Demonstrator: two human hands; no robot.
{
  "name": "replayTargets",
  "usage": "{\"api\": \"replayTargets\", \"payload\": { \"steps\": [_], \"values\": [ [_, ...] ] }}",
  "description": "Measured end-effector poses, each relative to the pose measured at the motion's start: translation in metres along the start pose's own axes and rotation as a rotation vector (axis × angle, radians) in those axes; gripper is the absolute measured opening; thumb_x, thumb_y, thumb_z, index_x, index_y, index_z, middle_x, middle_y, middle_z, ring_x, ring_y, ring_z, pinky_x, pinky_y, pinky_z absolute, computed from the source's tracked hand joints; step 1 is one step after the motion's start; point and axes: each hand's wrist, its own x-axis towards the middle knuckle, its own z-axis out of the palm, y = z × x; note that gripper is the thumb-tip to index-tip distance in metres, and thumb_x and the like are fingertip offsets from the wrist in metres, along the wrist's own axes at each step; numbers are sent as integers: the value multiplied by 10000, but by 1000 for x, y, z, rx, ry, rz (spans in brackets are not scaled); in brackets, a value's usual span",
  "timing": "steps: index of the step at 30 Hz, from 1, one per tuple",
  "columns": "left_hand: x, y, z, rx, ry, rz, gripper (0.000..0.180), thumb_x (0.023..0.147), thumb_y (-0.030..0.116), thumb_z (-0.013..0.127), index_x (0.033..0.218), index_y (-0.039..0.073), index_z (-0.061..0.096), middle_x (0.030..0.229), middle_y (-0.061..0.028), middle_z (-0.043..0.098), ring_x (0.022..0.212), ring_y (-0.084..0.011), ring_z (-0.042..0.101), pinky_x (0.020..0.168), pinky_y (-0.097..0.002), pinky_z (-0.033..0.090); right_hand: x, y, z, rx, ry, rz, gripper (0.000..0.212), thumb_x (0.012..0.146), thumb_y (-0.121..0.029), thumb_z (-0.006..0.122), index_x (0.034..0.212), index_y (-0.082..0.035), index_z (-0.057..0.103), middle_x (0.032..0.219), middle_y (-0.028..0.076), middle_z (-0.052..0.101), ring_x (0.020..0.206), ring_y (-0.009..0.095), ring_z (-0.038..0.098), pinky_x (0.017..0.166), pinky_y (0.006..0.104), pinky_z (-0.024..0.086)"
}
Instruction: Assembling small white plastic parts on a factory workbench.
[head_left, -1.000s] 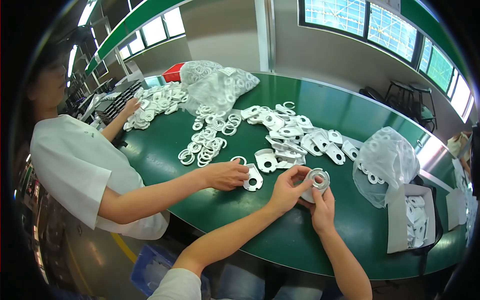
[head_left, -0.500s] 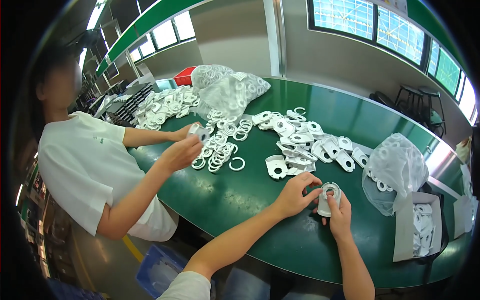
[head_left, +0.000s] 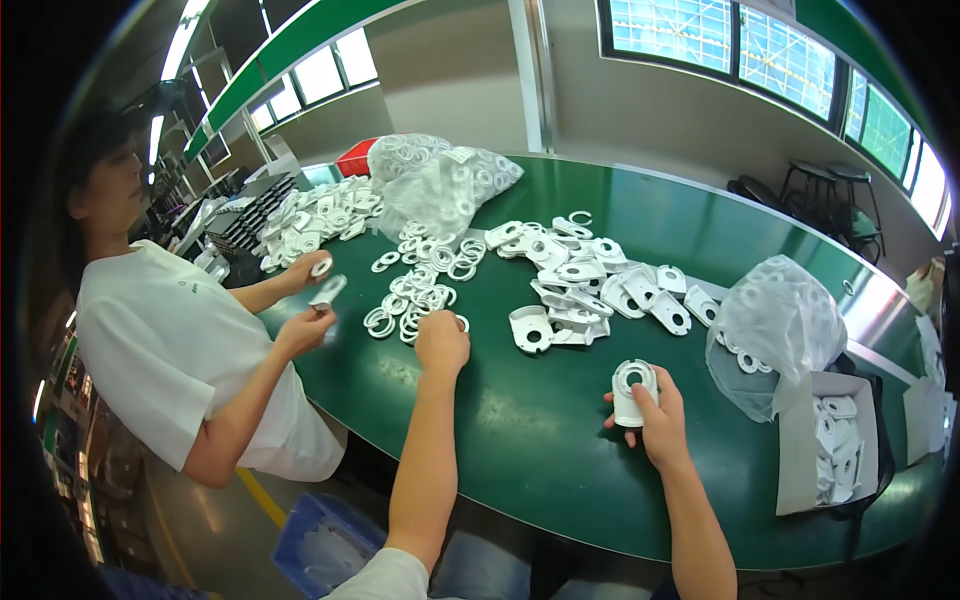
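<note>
My right hand holds a white plastic housing upright above the table, thumb across its front. The housing has a rounded top with a round hole. My left hand is down at the near right edge of a pile of white plastic rings. Its fingers are closed on a white ring, of which only a small part shows beside the knuckles. Beyond and between my hands lies a heap of similar white housings.
At the left a co-worker holds a white part in each hand. Clear bags of rings and a red bin stand at the back. To the right are another bag and a carton of white parts on the green table.
My left hand has left the housing and moved left to the rings. The right hand keeps hold of the housing. The co-worker's hands have moved apart, and the view has shifted slightly.
</note>
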Motion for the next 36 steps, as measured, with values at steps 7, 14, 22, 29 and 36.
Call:
{"api": "replayTargets", "payload": {
  "steps": [7, 14, 22, 29, 36],
  "values": [
    [-30, 51, 2, -482, 116, 459, 69, 751, 69, 696, 806, 29, 685, 747, -78, 666, 663, -218, 609, 590, -323, 460, -2, 3, 0, 101, -73, 137, 282, 968, -136, 432, 1229, -33, 399, 959, 188, 649, 672, 242, 675, 427, 266, 489],
    [-83, 91, 11, -969, -333, 687, 96, 766, 18, 714, 861, 15, 703, 805, -31, 685, 671, -66, 574, 570, -200, 413, -5, -7, 3, 123, -58, 258, 317, 968, -142, 440, 1260, -29, 396, 977, 187, 644, 733, 246, 680, 506, 283, 537],
    [-84, 92, 15, -1121, -516, 500, 119, 784, -44, 677, 899, -13, 686, 843, -40, 673, 762, -83, 601, 667, -205, 481, -7, -9, 1, 186, -66, 284, 382, 997, -293, 368, 1275, -35, 415, 990, 194, 643, 746, 262, 678, 543, 300, 553],
    [-89, 94, 17, -888, -340, 889, 220, 728, -74, 682, 919, 34, 704, 858, -53, 675, 810, -162, 636, 721, -262, 516, -3, -5, 1, 194, -85, 273, 422, 1009, -341, 303, 1269, -34, 430, 991, 184, 643, 754, 266, 677, 559, 311, 561],
    [-95, 97, 19, -749, -187, 1137, 270, 653, -68, 706, 883, 73, 718, 827, -35, 662, 774, -199, 609, 666, -290, 511, -3, -4, 0, 253, -68, 269, 440, 1012, -361, 285, 1203, -10, 470, 1002, 166, 635, 763, 284, 675, 575, 328, 570]
  ]
}}
